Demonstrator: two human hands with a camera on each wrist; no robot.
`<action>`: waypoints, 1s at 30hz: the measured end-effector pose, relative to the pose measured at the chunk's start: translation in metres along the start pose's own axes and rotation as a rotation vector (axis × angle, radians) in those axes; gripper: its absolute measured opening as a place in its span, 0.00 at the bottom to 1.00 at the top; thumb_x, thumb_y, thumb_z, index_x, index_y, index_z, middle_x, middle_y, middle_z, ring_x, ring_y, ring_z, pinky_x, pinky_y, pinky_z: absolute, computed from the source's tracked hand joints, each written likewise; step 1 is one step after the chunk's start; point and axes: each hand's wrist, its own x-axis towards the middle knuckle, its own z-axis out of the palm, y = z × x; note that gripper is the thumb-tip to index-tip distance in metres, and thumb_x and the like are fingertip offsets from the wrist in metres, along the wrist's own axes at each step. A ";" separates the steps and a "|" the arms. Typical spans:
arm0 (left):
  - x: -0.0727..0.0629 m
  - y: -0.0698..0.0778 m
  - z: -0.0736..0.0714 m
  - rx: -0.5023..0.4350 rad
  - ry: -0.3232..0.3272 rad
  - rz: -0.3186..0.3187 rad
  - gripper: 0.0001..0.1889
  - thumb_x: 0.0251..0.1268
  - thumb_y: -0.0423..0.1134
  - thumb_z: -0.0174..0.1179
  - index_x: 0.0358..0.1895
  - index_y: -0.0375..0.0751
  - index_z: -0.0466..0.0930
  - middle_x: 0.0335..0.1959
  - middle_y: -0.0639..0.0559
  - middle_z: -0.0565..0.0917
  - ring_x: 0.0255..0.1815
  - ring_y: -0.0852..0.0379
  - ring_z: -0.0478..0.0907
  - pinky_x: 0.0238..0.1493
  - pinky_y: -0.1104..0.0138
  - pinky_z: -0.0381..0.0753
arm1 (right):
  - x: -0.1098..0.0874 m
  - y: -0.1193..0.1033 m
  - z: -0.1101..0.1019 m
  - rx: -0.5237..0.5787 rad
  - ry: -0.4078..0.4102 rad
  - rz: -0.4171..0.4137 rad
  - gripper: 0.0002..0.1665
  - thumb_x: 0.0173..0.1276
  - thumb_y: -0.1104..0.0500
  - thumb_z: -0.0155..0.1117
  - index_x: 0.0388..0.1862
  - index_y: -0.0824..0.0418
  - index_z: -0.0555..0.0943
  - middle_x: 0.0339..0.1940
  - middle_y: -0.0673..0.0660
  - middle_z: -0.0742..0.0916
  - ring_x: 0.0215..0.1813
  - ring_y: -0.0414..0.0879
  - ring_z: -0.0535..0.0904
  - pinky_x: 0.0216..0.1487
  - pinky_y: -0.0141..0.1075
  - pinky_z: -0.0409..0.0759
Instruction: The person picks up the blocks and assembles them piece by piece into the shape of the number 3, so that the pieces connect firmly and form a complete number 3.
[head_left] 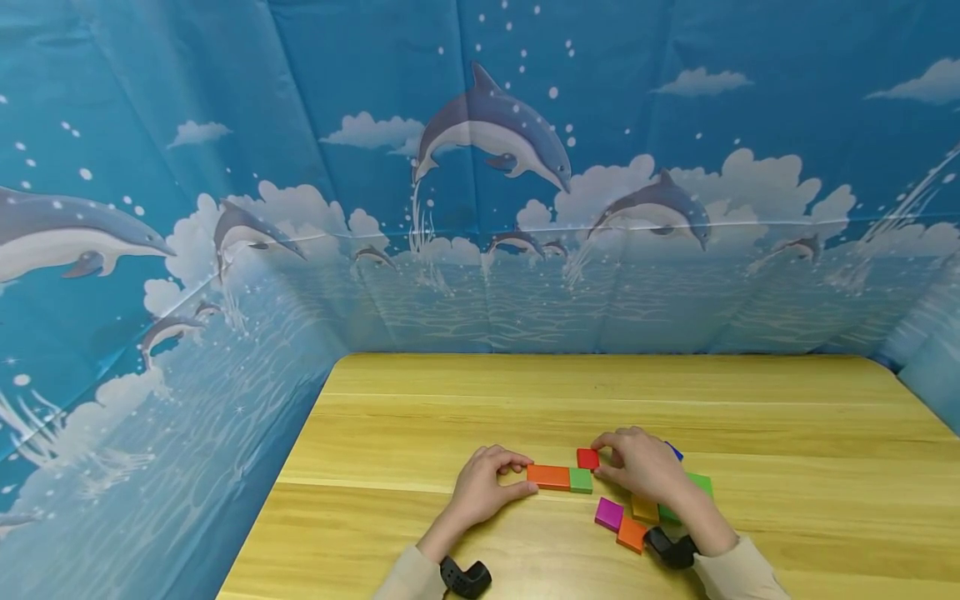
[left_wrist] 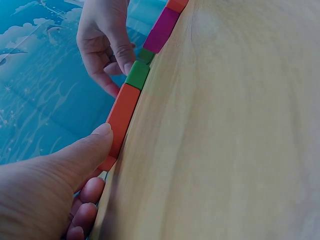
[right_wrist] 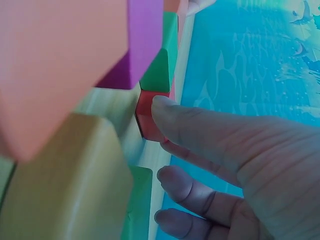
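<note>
Near the middle of the wooden table, my left hand [head_left: 480, 487] pinches the left end of a long orange block [head_left: 548, 477] between thumb and fingers. The left wrist view shows the thumb on the near side of that orange block [left_wrist: 122, 117]. A small green block [head_left: 581, 481] sits against its right end. My right hand [head_left: 648, 467] holds a red square block [head_left: 587, 459] just behind the green one, at its right corner. In the right wrist view the thumb lies on the red block [right_wrist: 152, 115], close to the green block [right_wrist: 162, 60].
Right of centre, a purple block [head_left: 609, 514] touches an orange square block [head_left: 632, 535]. A yellow block [head_left: 645, 508], a larger green block [head_left: 700, 483] and a blue block [head_left: 674, 451] lie partly hidden under my right arm. A dolphin-print curtain [head_left: 487, 308] hangs behind the table [head_left: 420, 417].
</note>
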 end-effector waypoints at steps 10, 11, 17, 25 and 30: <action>-0.001 -0.001 -0.001 0.002 0.000 0.001 0.18 0.54 0.59 0.65 0.45 0.56 0.84 0.33 0.66 0.76 0.33 0.65 0.67 0.37 0.71 0.68 | 0.000 0.000 -0.003 0.033 -0.020 0.031 0.18 0.56 0.53 0.73 0.45 0.56 0.84 0.22 0.42 0.72 0.24 0.38 0.65 0.22 0.32 0.64; -0.001 -0.001 -0.001 0.002 -0.001 0.000 0.18 0.54 0.59 0.65 0.45 0.56 0.84 0.33 0.66 0.76 0.33 0.66 0.67 0.37 0.71 0.68 | -0.001 0.000 -0.005 0.039 -0.021 0.035 0.18 0.56 0.53 0.73 0.45 0.56 0.84 0.22 0.42 0.72 0.24 0.38 0.65 0.22 0.32 0.65; 0.001 0.000 0.001 0.004 0.004 0.005 0.18 0.54 0.59 0.65 0.45 0.56 0.84 0.33 0.67 0.76 0.34 0.66 0.67 0.37 0.71 0.68 | -0.011 -0.002 -0.014 0.053 -0.030 0.043 0.13 0.58 0.51 0.72 0.40 0.54 0.84 0.23 0.42 0.73 0.26 0.38 0.66 0.24 0.33 0.66; 0.002 -0.001 0.002 0.005 0.012 0.011 0.18 0.54 0.58 0.66 0.45 0.55 0.84 0.33 0.66 0.77 0.34 0.66 0.67 0.37 0.71 0.68 | -0.031 -0.004 -0.016 0.065 -0.110 0.039 0.16 0.55 0.40 0.70 0.33 0.48 0.82 0.23 0.41 0.72 0.24 0.35 0.65 0.22 0.32 0.65; 0.002 -0.002 0.001 0.013 0.015 0.013 0.18 0.54 0.58 0.66 0.44 0.55 0.85 0.33 0.67 0.76 0.33 0.66 0.67 0.37 0.71 0.68 | -0.038 -0.008 -0.013 0.057 -0.142 0.027 0.20 0.47 0.35 0.73 0.30 0.46 0.81 0.23 0.41 0.72 0.25 0.34 0.65 0.23 0.31 0.65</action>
